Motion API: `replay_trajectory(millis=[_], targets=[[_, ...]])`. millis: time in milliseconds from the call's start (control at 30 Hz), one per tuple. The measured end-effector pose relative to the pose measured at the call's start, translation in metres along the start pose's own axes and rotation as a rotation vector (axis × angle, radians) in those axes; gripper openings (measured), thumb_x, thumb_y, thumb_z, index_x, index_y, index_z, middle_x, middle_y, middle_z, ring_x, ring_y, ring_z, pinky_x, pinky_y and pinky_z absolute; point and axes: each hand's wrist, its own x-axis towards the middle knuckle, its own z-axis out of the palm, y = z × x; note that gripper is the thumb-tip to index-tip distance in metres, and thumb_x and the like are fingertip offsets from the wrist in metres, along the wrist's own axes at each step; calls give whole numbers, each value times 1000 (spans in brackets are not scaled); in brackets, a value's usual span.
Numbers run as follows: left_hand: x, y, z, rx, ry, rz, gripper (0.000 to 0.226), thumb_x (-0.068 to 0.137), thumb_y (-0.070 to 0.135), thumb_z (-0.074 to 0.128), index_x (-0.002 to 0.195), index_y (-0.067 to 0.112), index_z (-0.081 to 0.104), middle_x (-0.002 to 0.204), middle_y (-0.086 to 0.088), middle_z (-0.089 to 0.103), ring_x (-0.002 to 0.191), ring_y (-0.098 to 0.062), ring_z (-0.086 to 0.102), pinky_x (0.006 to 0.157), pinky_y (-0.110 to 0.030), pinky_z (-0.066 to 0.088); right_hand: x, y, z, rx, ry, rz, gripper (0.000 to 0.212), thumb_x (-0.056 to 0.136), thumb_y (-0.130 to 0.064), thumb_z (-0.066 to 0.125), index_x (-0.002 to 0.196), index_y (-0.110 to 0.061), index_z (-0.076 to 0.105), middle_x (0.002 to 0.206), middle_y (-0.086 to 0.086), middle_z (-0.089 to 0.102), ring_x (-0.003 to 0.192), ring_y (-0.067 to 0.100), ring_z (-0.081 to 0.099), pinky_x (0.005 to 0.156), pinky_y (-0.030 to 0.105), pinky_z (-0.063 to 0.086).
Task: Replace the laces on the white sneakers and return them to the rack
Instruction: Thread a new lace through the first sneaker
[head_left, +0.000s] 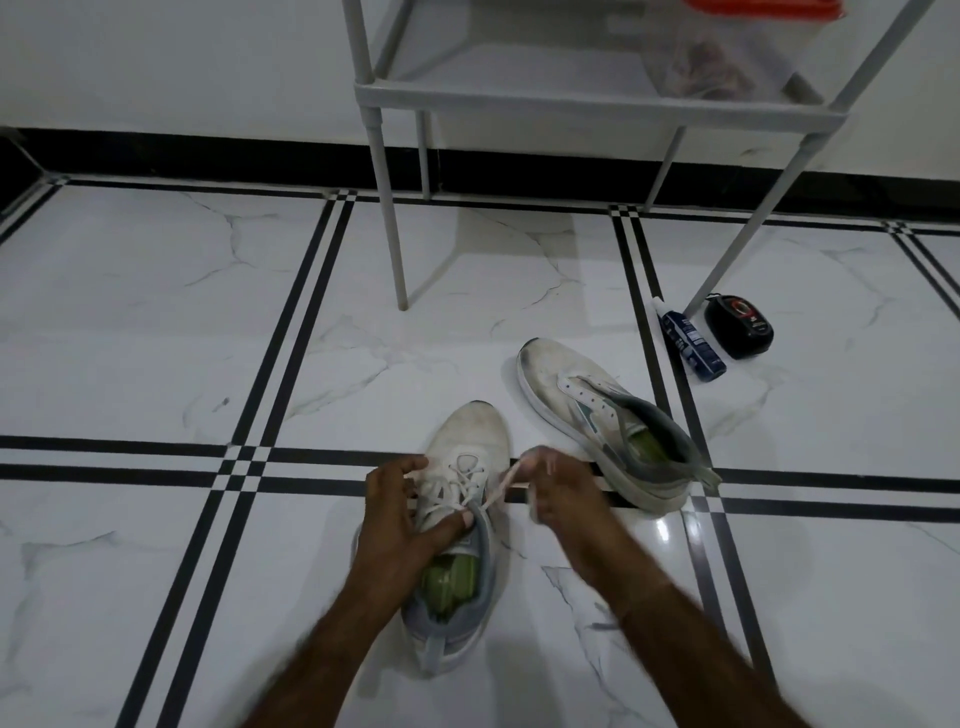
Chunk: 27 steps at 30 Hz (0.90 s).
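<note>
White sneaker sits upright on the floor; left hand grips its upper, right hand pinches the lace, pulled taut. Second sneaker (unlaced) lies just right, near the rack.

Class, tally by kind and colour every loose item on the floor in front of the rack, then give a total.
White sneakers: 2, the near sneaker and the far sneaker
White laces: 1, the lace in the near sneaker
Blue bottles: 1
Black round cases: 1
Total: 5
</note>
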Motion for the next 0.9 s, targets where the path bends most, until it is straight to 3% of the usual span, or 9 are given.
replay_trajectory(millis=[67,100,200,267,400,600,700,767,900], targets=[[-1,2,0,-21,-2,-23,74,65,40,93,124,34,48,126,9,43,111,-5,57,88,-28,57,3,-32,-17,495,133,88,19,106,-26,47,96,-12,56,68,-2,56,56,9,42,52,21,31],[-1,2,0,-21,2,-27,73,65,38,93,122,33,48,125,10,44,110,-5,57,86,-26,57,3,-47,-27,498,166,56,17,106,-26,48,96,-15,56,66,-3,51,56,10,39,51,21,31],[-2,4,1,-26,33,-42,72,60,45,93,115,35,49,119,14,46,106,-5,58,81,-25,57,-2,-48,-28,-165,55,-145,15,99,-30,64,95,-15,64,82,-2,67,76,13,63,67,24,54],[-3,4,0,-16,39,-58,67,59,47,93,109,35,50,115,14,49,103,-6,60,79,-29,59,-7,-26,-10,-391,-115,-116,20,90,-36,75,91,-16,71,91,-2,75,90,10,70,84,28,58],[-3,4,-3,-39,19,-46,54,65,39,94,102,29,56,106,6,63,97,-12,66,76,-29,60,-8,14,8,-598,-138,-57,28,88,-43,75,76,-18,71,75,-3,71,74,4,64,74,33,51],[-2,0,-5,-45,-27,-57,40,70,44,89,96,26,65,99,11,69,95,-10,67,86,-34,59,2,-34,-17,329,194,62,28,108,-26,45,95,-9,62,81,2,65,57,6,44,53,22,31],[-2,1,-3,-4,-25,-43,31,72,47,87,93,30,70,97,13,71,94,-6,68,86,-30,58,-11,-34,-13,-13,84,29,15,105,-21,53,95,-12,58,79,1,65,65,12,52,55,22,40],[-3,2,-4,5,-5,-31,24,77,42,85,91,29,71,94,13,72,91,-4,67,82,-26,56,-14,-18,-2,-240,-65,-24,17,96,-27,68,95,-10,65,86,-3,72,79,10,66,70,18,51],[-7,3,-5,-1,6,-42,14,89,39,74,87,25,72,88,9,73,86,-5,67,73,-24,56,-15,9,13,-489,-117,-31,37,79,-56,74,78,-19,71,82,-1,73,83,17,70,80,40,56]])
